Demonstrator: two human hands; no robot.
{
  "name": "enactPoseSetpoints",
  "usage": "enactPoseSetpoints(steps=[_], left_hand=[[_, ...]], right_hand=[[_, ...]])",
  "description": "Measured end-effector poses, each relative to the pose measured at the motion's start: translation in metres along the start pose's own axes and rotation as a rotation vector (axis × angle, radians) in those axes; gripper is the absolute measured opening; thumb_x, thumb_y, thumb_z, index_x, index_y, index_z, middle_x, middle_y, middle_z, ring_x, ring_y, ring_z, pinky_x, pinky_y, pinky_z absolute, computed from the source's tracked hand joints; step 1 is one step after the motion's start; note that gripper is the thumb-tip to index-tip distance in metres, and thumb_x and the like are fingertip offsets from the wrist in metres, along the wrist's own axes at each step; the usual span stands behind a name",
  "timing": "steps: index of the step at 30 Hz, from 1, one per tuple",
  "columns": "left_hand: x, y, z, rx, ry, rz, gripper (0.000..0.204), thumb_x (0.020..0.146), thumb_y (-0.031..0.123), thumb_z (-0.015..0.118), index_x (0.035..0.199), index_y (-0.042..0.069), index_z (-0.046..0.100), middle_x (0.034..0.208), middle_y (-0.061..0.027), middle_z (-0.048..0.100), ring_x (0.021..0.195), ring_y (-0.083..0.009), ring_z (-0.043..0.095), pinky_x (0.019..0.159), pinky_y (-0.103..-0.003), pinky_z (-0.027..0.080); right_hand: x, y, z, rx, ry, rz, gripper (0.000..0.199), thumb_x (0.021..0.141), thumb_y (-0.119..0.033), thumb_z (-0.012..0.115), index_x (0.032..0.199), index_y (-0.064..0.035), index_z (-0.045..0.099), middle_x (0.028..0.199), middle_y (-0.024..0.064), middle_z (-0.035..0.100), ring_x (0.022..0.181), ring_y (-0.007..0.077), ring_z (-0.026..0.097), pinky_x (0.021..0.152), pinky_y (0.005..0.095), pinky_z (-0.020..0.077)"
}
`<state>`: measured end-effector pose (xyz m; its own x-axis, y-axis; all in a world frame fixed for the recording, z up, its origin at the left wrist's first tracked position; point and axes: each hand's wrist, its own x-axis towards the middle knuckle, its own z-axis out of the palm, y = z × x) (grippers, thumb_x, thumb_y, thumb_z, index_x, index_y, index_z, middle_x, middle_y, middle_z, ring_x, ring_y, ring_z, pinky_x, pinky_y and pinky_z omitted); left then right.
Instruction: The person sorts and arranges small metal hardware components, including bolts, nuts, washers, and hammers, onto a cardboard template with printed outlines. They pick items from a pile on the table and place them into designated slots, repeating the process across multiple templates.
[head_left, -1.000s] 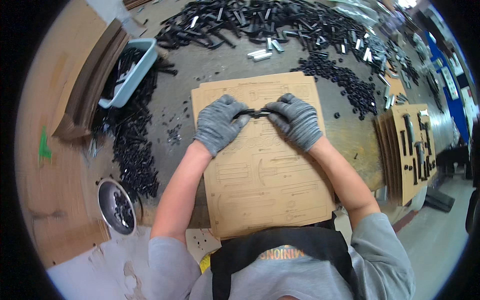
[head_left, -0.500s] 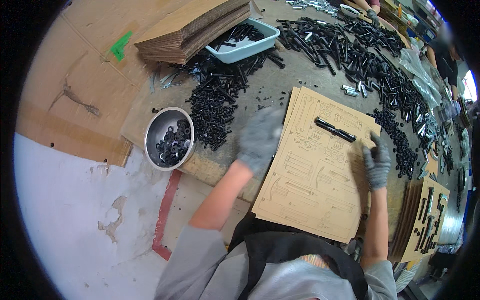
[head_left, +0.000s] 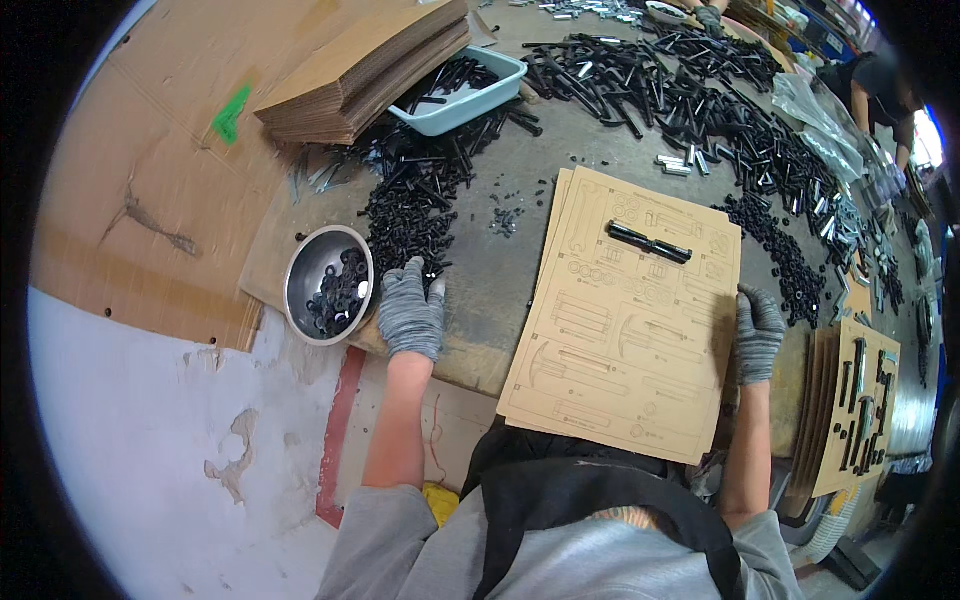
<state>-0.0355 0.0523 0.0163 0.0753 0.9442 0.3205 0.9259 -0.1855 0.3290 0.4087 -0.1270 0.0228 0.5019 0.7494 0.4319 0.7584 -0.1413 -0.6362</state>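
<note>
The left hand (head_left: pixel 410 320), in a grey knitted glove, lies palm down at the near edge of one heap of short black bolts (head_left: pixel 400 222). Its fingers are extended and its thumb stands apart; whether a bolt is pinched beneath the fingertips cannot be told. One round silver metal bowl (head_left: pixel 312 262), holding small black rings, stands just beside this hand, on its left.

The right hand (head_left: pixel 758 335), in a matching glove, is at the right edge of the printed brown cardboard sheets (head_left: pixel 620 385). Its fingers are together and slightly curled; its grip cannot be told. At least two sheets are stacked on the grey desk (head_left: pixel 487 290). On the top sheet, two black cylindrical parts (head_left: pixel 648 242) lie in line, end to end, near the upper right.

Beyond the sheets lie four short silver tubes (head_left: pixel 677 167). One pale blue rectangular plastic tray (head_left: pixel 470 110) and one thick stack of brown cardboard (head_left: pixel 360 75) occupy the far left. One heap of black nuts (head_left: pixel 783 260) lies to the right.
</note>
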Motion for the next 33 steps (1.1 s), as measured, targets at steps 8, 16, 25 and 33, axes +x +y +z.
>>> enactPoseSetpoints(steps=[8, 16, 25, 33], left_hand=[[0.007, 0.003, -0.006, -0.065, 0.004, 0.036, 0.025, 0.078, 0.013, 0.062, 0.102, 0.008, 0.061, 0.093, -0.0161, 0.063, 0.087, -0.0341, 0.061, 0.079, -0.043, 0.049], [0.008, -0.020, 0.013, -0.200, 0.042, 0.016, 0.013, 0.078, 0.008, 0.057, 0.088, 0.005, 0.065, 0.088, -0.0146, 0.065, 0.085, -0.0316, 0.062, 0.080, -0.041, 0.049], [-0.029, 0.046, -0.026, 0.033, 0.179, 0.384, 0.032, 0.084, 0.026, 0.064, 0.111, 0.008, 0.063, 0.128, -0.0155, 0.054, 0.122, -0.0356, 0.047, 0.105, -0.047, 0.034], [-0.046, 0.107, 0.030, -0.244, -0.187, 0.485, 0.060, 0.085, 0.037, 0.061, 0.128, -0.004, 0.049, 0.130, -0.0227, 0.050, 0.125, -0.0381, 0.043, 0.111, -0.049, 0.024]], right_hand=[[-0.010, 0.021, 0.011, -0.016, -0.049, 0.184, 0.052, 0.083, -0.022, 0.069, 0.128, -0.0024, 0.052, 0.121, 0.0178, 0.058, 0.110, 0.0265, 0.058, 0.094, 0.0359, 0.0464], [-0.001, 0.004, 0.013, -0.257, -0.108, 0.131, 0.044, 0.081, -0.024, 0.069, 0.121, -0.0070, 0.061, 0.109, 0.0155, 0.063, 0.100, 0.0304, 0.060, 0.090, 0.0386, 0.0477], [0.012, 0.006, 0.016, -0.147, -0.108, 0.216, 0.058, 0.084, -0.025, 0.067, 0.134, -0.0044, 0.046, 0.121, 0.0221, 0.057, 0.109, 0.0354, 0.057, 0.094, 0.0401, 0.0462], [0.009, 0.016, 0.018, 0.249, -0.168, 0.448, 0.055, 0.085, -0.005, 0.061, 0.137, -0.0039, 0.044, 0.131, 0.0181, 0.053, 0.120, 0.0284, 0.052, 0.101, 0.0372, 0.0427]])
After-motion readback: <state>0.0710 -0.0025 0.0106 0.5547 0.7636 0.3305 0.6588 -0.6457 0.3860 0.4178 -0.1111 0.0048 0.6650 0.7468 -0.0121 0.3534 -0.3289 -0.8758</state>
